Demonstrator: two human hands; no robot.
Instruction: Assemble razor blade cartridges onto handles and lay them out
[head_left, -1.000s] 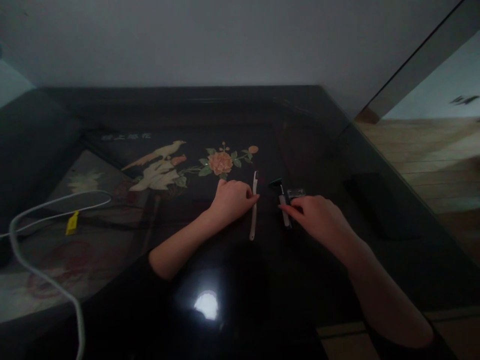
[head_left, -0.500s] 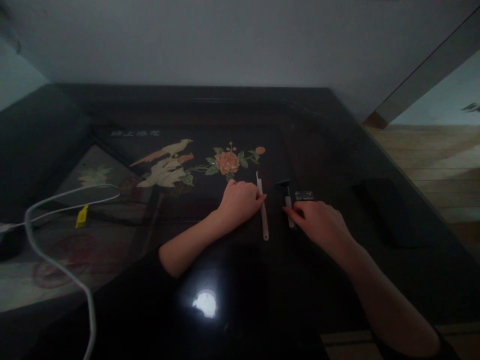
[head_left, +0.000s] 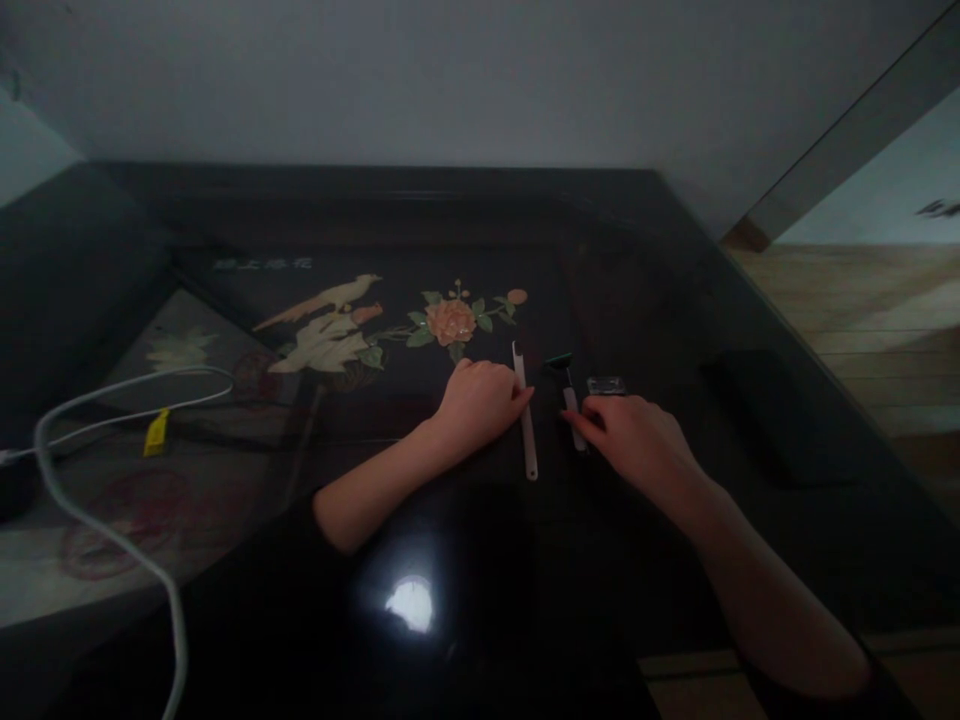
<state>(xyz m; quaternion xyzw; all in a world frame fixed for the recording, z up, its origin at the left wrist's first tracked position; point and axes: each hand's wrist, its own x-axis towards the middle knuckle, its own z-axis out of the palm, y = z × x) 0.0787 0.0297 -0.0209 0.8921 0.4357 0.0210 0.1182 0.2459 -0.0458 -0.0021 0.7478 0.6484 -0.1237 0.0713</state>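
Observation:
A slim white stick (head_left: 529, 450) with a dark notch at its far end and a small hole at its near end stands out against the dark tabletop. My left hand (head_left: 480, 400) is closed at its middle, thumb across it, other fingers curled under and partly hidden. To the right is a razor (head_left: 571, 402) with a pale handle and dark head, its head pointing away from me. My right hand (head_left: 637, 435) pinches the handle, thumb over it; the fingertips are hidden. Just beyond the right knuckles sits a small clear plastic case (head_left: 606, 386).
The glossy black table (head_left: 465, 560) bears a bird-and-flower inlay (head_left: 450, 322). A white cable (head_left: 112, 540) with a yellow tag (head_left: 156, 433) loops at the left. A flat dark object (head_left: 772, 420) lies at the right. A wall (head_left: 375, 80) rises behind the table.
The view has shifted slightly. My right hand and the razor have moved a little left, with the razor's head leaning further left. My left hand stays on the white stick.

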